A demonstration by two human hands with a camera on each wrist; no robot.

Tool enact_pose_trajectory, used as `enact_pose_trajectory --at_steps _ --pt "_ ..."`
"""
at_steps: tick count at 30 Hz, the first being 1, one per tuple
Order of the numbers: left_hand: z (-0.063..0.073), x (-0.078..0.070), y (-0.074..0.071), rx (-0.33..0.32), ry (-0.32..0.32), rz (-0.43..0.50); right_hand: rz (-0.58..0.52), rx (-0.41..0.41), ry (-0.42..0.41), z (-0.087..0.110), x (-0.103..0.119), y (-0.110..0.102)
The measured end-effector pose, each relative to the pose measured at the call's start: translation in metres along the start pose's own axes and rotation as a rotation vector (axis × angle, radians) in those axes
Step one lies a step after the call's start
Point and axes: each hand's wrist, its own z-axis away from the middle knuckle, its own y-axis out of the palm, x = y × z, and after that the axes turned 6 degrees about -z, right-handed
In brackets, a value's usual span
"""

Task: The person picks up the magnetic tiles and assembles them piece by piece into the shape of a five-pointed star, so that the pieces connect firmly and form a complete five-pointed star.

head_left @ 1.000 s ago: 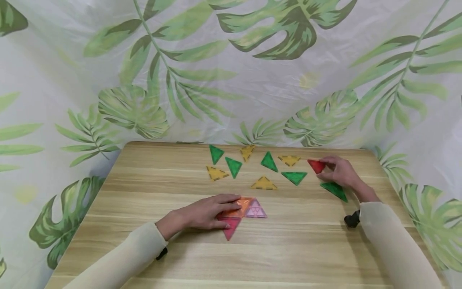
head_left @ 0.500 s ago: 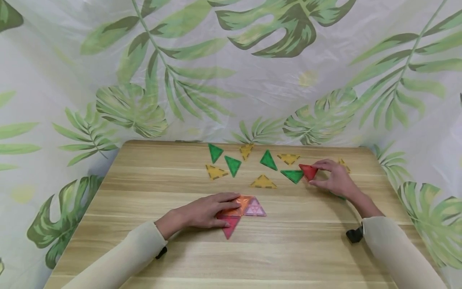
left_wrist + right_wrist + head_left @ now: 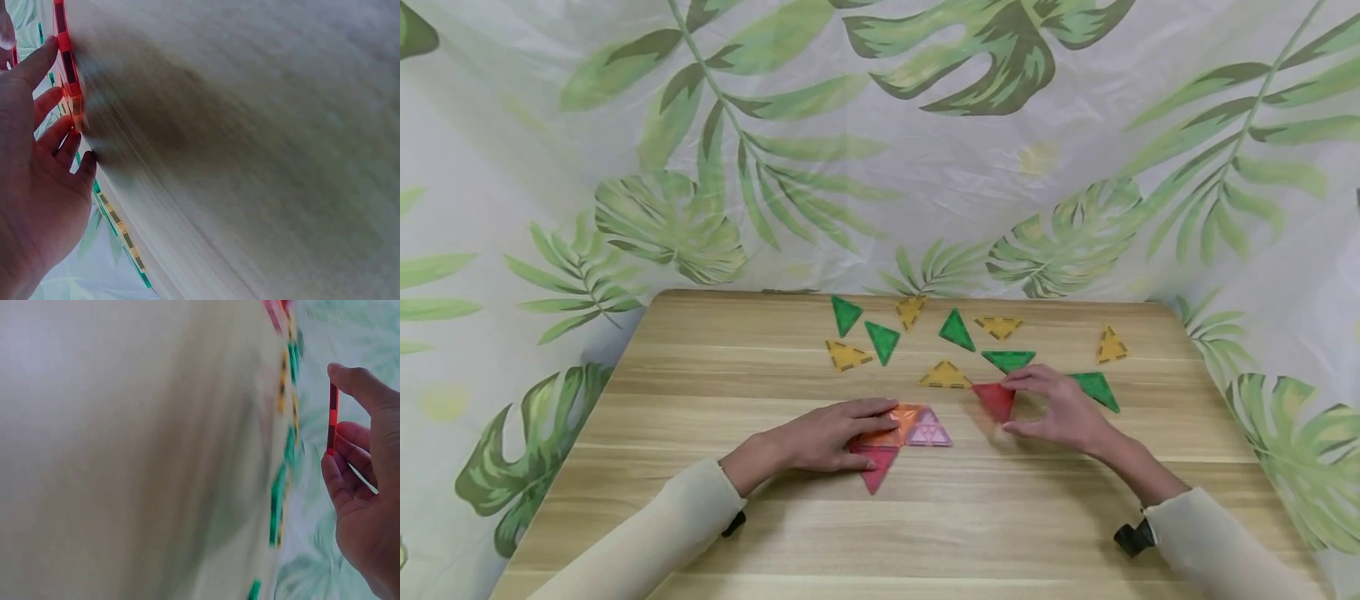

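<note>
My right hand pinches a red triangular magnetic tile between thumb and fingers, held off the table as the right wrist view shows. My left hand lies with extended fingers over an orange tile, its thumb touching a pinkish-red triangular tile. A light purple triangular tile adjoins the orange one on the right. Part of the orange tile is hidden beneath the fingers. In the left wrist view, the fingertips touch the edges of the red tile and its neighbour.
Several green triangular tiles and yellow ones lie scattered along the far part of the wooden table. A green tile lies just beyond my right hand. Leaf-patterned cloth hangs behind the table.
My right hand has carried the red triangular tile leftward and nearer, uncovering a yellow tile and the green tile at the right. The left hand stays in place.
</note>
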Motion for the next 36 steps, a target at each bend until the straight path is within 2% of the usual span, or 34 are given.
enact_pose_trajectory --at_steps 6,12,24,32,36 --pt "-0.001 0.001 0.001 -0.008 0.006 0.0 -0.075 0.087 -0.032 0.005 0.028 0.028" --pt "-0.001 0.002 0.001 -0.01 0.007 -0.001 -0.15 0.132 -0.044 0.006 0.053 0.048" --pt "-0.001 0.0 0.001 -0.017 0.008 0.008 -0.085 0.138 0.028 0.004 0.085 0.068" --pt "-0.001 0.0 0.0 -0.011 0.004 0.017 -0.024 0.084 0.08 0.004 0.093 0.08" --pt "-0.001 0.0 0.0 -0.01 -0.002 0.023 0.008 0.087 0.094 0.002 0.096 0.084"
